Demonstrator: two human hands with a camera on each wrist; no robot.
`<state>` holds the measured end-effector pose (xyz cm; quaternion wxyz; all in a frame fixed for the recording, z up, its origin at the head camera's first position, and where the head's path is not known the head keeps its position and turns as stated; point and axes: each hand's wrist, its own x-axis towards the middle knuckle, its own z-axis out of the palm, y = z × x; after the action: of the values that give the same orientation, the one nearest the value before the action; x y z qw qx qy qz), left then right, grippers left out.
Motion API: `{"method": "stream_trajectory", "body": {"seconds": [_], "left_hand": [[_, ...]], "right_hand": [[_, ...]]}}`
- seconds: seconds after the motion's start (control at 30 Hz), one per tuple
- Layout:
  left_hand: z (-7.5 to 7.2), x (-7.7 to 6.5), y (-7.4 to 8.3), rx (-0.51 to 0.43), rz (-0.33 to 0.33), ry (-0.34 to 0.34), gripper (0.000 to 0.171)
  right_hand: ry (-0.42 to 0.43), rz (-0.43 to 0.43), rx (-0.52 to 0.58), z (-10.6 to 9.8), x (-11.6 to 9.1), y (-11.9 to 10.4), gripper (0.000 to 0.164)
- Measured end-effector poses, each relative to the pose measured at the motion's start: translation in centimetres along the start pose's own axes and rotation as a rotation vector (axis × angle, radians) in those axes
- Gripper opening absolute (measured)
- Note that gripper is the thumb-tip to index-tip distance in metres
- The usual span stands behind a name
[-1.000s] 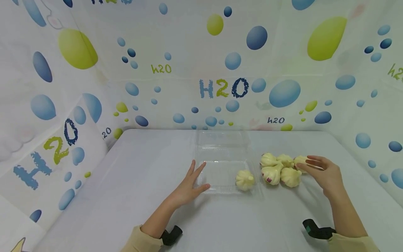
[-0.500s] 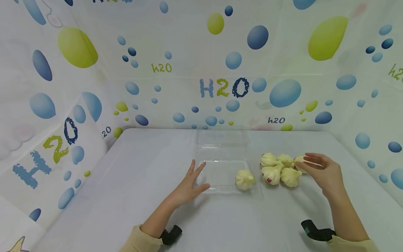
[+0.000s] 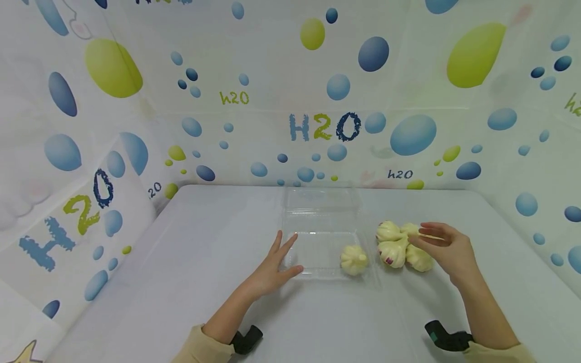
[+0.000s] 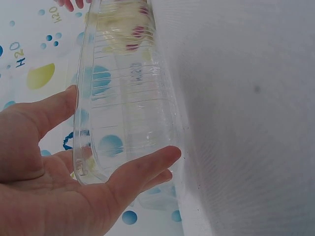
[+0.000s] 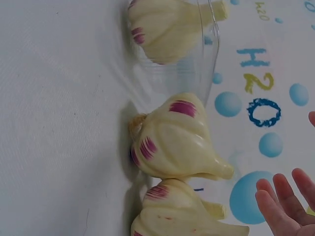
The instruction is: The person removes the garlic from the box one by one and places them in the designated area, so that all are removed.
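A clear plastic clamshell box [image 3: 317,275] lies open on the table, one garlic bulb [image 3: 354,260] at its right end. My left hand [image 3: 270,275] spreads its fingers round the box's left front corner; in the left wrist view a fingertip [image 4: 73,93] meets the rim. Right of the box, several garlic bulbs [image 3: 392,253] with purple streaks sit huddled together. Above the right side of that huddle is my right hand [image 3: 447,252], partly covering the bulbs behind it. In the right wrist view its fingers [image 5: 283,189] are loosely extended, holding nothing, apart from the nearest garlic bulb [image 5: 172,137].
The box's hinged lid [image 3: 320,200] lies folded back toward the rear wall. A white cloth covers the table [image 3: 204,232]. Behind and at both sides hangs a white curtain [image 3: 272,65] printed with blue and green drops. Each wrist carries a black camera mount [image 3: 448,337].
My right hand has shifted left over the garlic huddle, covering more of its right side. My left hand, the box and the bulb in it stay where they were.
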<state>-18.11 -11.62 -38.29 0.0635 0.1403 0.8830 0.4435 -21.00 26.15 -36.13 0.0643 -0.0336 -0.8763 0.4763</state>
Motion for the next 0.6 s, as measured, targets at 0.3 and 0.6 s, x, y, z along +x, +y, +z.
{"method": "stream_trajectory", "body": {"seconds": [0.3,0.6], "left_hand": [[0.0,0.1,-0.2,0.008,0.000,-0.005,0.071],[0.0,0.0,-0.3,0.017,-0.005,-0.007,0.071]], "right_hand": [[-0.046,-0.075,0.068,1.1,-2.0,-3.4,0.061],[-0.102,-0.038,0.064,2.6,-1.9,-4.6,0.065]]}}
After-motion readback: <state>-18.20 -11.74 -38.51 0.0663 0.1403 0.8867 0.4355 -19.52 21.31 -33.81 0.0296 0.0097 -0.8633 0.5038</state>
